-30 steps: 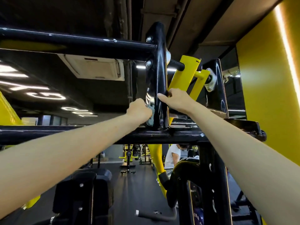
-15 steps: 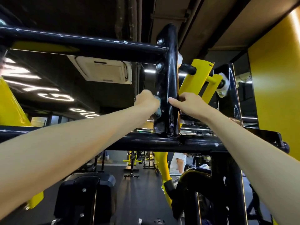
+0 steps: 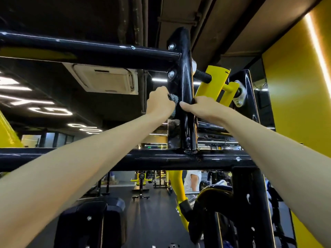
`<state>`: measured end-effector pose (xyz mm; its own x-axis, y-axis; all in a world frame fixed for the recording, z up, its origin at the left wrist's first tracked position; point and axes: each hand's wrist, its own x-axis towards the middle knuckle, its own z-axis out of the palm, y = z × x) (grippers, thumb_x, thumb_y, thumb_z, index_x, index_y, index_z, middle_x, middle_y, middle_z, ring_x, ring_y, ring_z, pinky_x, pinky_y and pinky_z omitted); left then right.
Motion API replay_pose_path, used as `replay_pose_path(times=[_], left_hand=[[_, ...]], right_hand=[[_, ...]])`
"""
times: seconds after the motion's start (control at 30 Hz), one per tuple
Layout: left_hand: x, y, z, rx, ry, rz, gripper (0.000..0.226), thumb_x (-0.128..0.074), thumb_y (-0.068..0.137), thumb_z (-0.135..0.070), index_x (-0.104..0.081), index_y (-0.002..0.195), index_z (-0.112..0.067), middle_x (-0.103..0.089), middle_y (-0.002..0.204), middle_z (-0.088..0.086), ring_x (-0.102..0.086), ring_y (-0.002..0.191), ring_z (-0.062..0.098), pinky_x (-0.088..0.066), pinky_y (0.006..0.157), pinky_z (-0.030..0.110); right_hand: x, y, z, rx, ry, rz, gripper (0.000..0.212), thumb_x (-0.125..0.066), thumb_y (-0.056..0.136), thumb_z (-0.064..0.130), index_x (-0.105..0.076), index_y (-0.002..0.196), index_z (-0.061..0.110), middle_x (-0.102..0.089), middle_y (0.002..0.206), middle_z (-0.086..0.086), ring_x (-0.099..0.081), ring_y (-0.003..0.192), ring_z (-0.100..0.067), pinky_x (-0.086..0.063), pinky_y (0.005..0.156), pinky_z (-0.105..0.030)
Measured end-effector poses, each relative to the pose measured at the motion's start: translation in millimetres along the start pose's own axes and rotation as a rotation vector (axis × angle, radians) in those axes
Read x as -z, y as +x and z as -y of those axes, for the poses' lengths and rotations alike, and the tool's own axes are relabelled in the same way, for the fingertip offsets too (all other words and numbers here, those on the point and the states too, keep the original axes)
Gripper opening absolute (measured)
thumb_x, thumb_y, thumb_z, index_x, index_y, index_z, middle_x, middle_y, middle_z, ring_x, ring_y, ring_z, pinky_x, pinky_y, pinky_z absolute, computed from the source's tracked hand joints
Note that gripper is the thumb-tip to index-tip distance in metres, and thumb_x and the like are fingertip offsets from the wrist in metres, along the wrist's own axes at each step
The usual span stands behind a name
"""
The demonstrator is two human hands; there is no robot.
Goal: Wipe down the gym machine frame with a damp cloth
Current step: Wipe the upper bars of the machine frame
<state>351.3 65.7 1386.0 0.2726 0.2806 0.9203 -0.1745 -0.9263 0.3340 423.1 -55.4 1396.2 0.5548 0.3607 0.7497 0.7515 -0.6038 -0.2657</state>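
both arms reach up and forward, nearly straight, the 2 hands close together. left hand (image 3: 160,102) is a fist clenched round a cloth (image 3: 174,98); right hand (image 3: 201,108) curls round a post (image 3: 186,72), thumb in front.

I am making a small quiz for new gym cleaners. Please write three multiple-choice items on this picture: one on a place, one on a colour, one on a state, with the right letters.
1. Where is the grey cloth?
A) on the floor
B) against the left side of the black upright post
C) over the lower crossbar

2. What colour is the lever arm behind the post?
A) red
B) white
C) yellow

3. What does the right hand do?
A) grips the post
B) hangs free
C) holds a spray bottle

Key: 1 B, the left hand holds it there; 2 C, it is bright yellow; 3 A, thumb and fingers curl round the post.
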Motion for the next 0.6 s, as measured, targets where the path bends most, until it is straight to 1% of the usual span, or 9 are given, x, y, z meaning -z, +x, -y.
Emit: replay_pose_path(times=[0.07, 0.13, 0.23, 0.3, 0.33, 0.4, 0.47, 0.53, 0.6], left_hand=[[3, 8, -1, 0.047, -0.038, -0.035, 0.023, -0.052, 0.090, -0.002, -0.058, 0.112, -0.005, -0.058, 0.106, 0.013, -0.058, 0.090, 0.027, -0.045, 0.067, 0.033], [4, 9, -1, 0.058, -0.035, -0.002, 0.021, -0.056, 0.090, -0.004, -0.059, 0.112, -0.005, -0.059, 0.106, 0.014, -0.059, 0.090, 0.027, -0.047, 0.069, 0.033], [2, 3, -1, -0.049, -0.007, 0.080, 0.014, -0.064, 0.089, -0.008, -0.060, 0.102, -0.004, -0.059, 0.094, 0.009, -0.058, 0.083, 0.020, -0.050, 0.067, 0.030], [3, 5, -1, -0.114, -0.016, 0.048, 0.009, -0.063, 0.089, -0.005, -0.059, 0.097, -0.006, -0.053, 0.084, 0.002, -0.053, 0.076, 0.015, -0.046, 0.059, 0.024], [3, 7, 2, -0.110, -0.021, 0.009, 0.010, -0.059, 0.089, -0.002, -0.059, 0.098, -0.006, -0.051, 0.084, 0.001, -0.051, 0.075, 0.015, -0.043, 0.057, 0.023], [2, 15, 9, -0.035, -0.029, -0.046, 0.015, -0.052, 0.090, 0.001, -0.060, 0.102, -0.004, -0.051, 0.090, 0.004, -0.049, 0.081, 0.017, -0.042, 0.061, 0.027], [1, 15, 16, 0.040, -0.027, -0.019, 0.016, -0.052, 0.090, 0.002, -0.061, 0.101, -0.004, -0.049, 0.084, 0.003, -0.050, 0.080, 0.020, -0.044, 0.065, 0.032], [0, 11, 16, -0.030, -0.016, 0.044, 0.010, -0.057, 0.088, 0.001, -0.059, 0.093, -0.007, -0.049, 0.080, 0.001, -0.054, 0.079, 0.022, -0.046, 0.064, 0.032], [4, 7, 10, -0.153, -0.012, 0.083, 0.011, -0.065, 0.086, -0.005, -0.056, 0.087, -0.012, -0.054, 0.087, 0.003, -0.055, 0.080, 0.017, -0.043, 0.059, 0.024]], right_hand=[[-1, -2, -2, 0.008, -0.001, 0.007, 0.083, -0.034, 0.084, 0.078, -0.051, 0.131, 0.012, -0.058, 0.128, -0.010, -0.053, 0.117, -0.034, -0.033, 0.107, -0.057], [-1, -4, -2, 0.000, -0.012, 0.000, 0.085, -0.034, 0.084, 0.078, -0.049, 0.133, 0.010, -0.058, 0.128, -0.011, -0.053, 0.118, -0.034, -0.034, 0.107, -0.056], [5, -7, 1, 0.012, -0.030, 0.033, 0.079, -0.037, 0.087, 0.073, -0.050, 0.131, 0.008, -0.059, 0.125, -0.011, -0.056, 0.110, -0.029, -0.042, 0.100, -0.045], [6, -9, 1, 0.027, -0.044, 0.041, 0.075, -0.038, 0.091, 0.068, -0.049, 0.133, 0.006, -0.058, 0.126, -0.011, -0.056, 0.109, -0.027, -0.045, 0.097, -0.040], [5, -9, 1, 0.035, -0.054, 0.036, 0.076, -0.037, 0.091, 0.067, -0.047, 0.135, 0.006, -0.056, 0.130, -0.012, -0.054, 0.113, -0.028, -0.044, 0.099, -0.040], [4, -10, 0, 0.038, -0.074, 0.021, 0.079, -0.034, 0.090, 0.069, -0.044, 0.139, 0.007, -0.053, 0.135, -0.012, -0.052, 0.118, -0.029, -0.043, 0.101, -0.043], [4, -10, 0, 0.038, -0.079, 0.016, 0.081, -0.034, 0.090, 0.070, -0.043, 0.140, 0.007, -0.052, 0.137, -0.012, -0.051, 0.120, -0.029, -0.043, 0.101, -0.044], [6, -11, 1, 0.042, -0.076, 0.019, 0.080, -0.035, 0.091, 0.068, -0.043, 0.140, 0.007, -0.051, 0.138, -0.012, -0.050, 0.121, -0.029, -0.042, 0.102, -0.042], [8, -12, 3, 0.048, -0.077, 0.017, 0.074, -0.037, 0.092, 0.065, -0.047, 0.136, 0.006, -0.054, 0.133, -0.012, -0.052, 0.117, -0.028, -0.043, 0.099, -0.039]])
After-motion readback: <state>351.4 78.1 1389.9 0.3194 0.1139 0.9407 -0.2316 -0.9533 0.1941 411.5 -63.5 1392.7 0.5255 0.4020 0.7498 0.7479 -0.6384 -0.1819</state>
